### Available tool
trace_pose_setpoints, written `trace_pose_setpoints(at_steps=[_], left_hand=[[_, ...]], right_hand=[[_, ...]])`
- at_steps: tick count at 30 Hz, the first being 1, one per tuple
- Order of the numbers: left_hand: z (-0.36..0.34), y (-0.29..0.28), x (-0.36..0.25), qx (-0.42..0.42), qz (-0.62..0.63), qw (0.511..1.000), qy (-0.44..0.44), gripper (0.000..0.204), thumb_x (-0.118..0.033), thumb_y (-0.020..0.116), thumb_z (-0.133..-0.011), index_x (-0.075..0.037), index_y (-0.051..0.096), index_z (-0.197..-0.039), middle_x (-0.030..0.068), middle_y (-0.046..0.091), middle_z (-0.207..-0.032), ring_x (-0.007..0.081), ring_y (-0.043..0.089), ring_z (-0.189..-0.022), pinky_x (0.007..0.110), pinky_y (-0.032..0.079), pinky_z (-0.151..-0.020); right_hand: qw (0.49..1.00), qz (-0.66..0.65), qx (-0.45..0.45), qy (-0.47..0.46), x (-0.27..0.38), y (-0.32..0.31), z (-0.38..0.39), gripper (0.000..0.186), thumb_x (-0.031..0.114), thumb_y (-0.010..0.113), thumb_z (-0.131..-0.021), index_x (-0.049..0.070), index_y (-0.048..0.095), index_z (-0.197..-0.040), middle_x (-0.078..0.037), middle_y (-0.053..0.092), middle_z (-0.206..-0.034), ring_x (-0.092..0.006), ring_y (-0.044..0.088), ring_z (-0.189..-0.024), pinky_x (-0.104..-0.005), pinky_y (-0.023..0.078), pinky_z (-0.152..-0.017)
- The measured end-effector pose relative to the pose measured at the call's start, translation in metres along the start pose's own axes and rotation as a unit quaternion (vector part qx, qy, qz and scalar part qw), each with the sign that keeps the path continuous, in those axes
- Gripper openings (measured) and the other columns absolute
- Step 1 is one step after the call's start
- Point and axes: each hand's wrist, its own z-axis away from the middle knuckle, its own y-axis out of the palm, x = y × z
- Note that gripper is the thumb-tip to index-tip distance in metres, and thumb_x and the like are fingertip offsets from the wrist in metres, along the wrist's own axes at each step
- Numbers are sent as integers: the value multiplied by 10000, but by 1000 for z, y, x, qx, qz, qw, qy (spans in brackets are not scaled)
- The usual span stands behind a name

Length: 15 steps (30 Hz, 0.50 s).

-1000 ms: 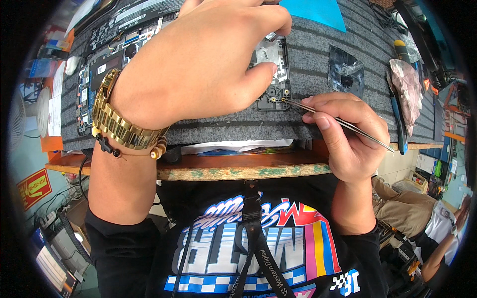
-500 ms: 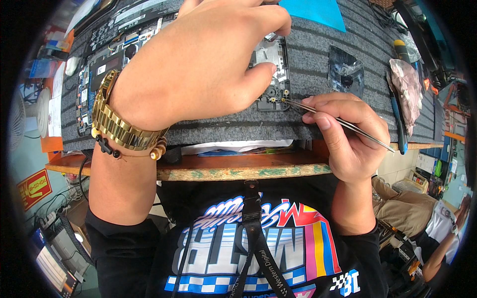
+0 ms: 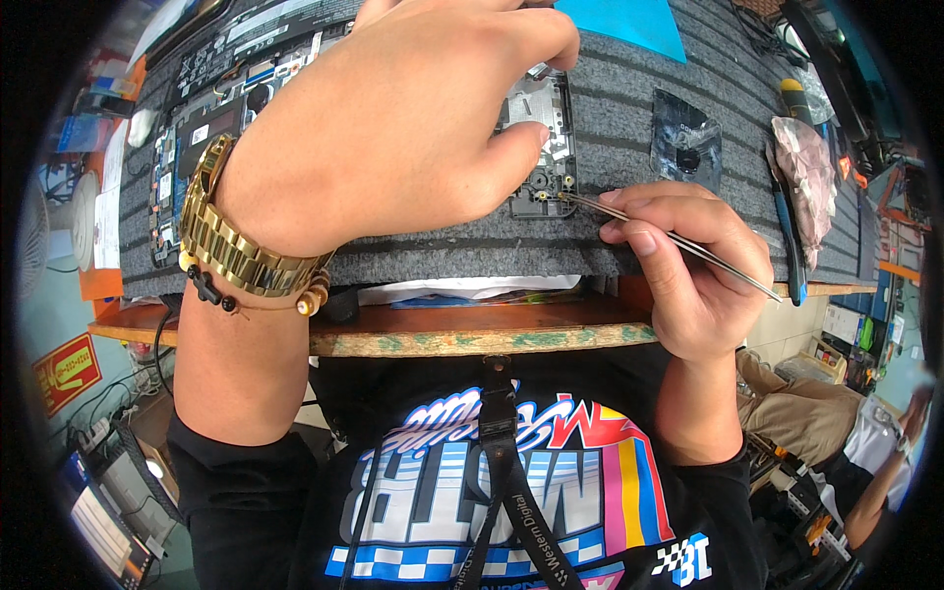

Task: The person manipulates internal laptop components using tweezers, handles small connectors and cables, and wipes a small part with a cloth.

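Observation:
An opened laptop (image 3: 202,128), inner parts exposed, lies on the grey striped mat (image 3: 610,147). My left hand (image 3: 383,138), with a gold watch and bead bracelets at the wrist, spreads over it. Thumb and bent index finger are apart by the pale metal section at its right; the other fingertips are mostly out of sight. My right hand (image 3: 698,270) is closed on slim metal tweezers (image 3: 728,265), whose tips are at small brass-coloured fittings in the laptop's lower right corner. A dark pouch (image 3: 685,138) lies just above this hand.
A blue sheet (image 3: 619,25) lies at the top. At the right are pliers-like blue-handled tools (image 3: 792,246), crumpled pink wrap (image 3: 806,187) and a yellow-capped tool (image 3: 795,98). The worn wooden desk edge (image 3: 472,339) runs below. Another person (image 3: 806,413) is at the far right.
Both my hands and the tweezers stay almost in place. The other person's arm at the far right has shifted slightly.

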Motion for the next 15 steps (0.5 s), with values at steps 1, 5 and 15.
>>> trace_pose_setpoints(at_steps=[1, 5, 15], left_hand=[[0, 0, 0, 0, -1, 1000, -2, 435, -195, 739, -897, 60, 666, -1241, 297, 591, -1424, 453, 552, -1378, 534, 419, -1178], [6, 4, 7, -29, 40, 999, 7, 438, -200, 744, -899, 58, 670, -1245, 304, 587, -1435, 458, 544, -1393, 533, 415, -1188], [6, 11, 13, -9, -26, 1000, 8, 435, -193, 770, -888, 50, 688, -1239, 308, 590, -1440, 457, 550, -1382, 529, 418, -1182]], right_hand=[[1000, 0, 1, 0, 0, 0, 0, 126, -70, 832, -897, -45, 765, -1000, -201, 822, -969, -282, 808, -881, -344, 631, -807], [1000, -1, -3, 3, 1, 1, 1, 122, -69, 830, -899, -45, 764, -999, -201, 822, -966, -281, 808, -878, -344, 630, -805], [1000, 1, -6, -7, 0, 1, 1, 114, -62, 830, -903, -41, 764, -994, -198, 822, -964, -277, 806, -879, -342, 628, -812]])
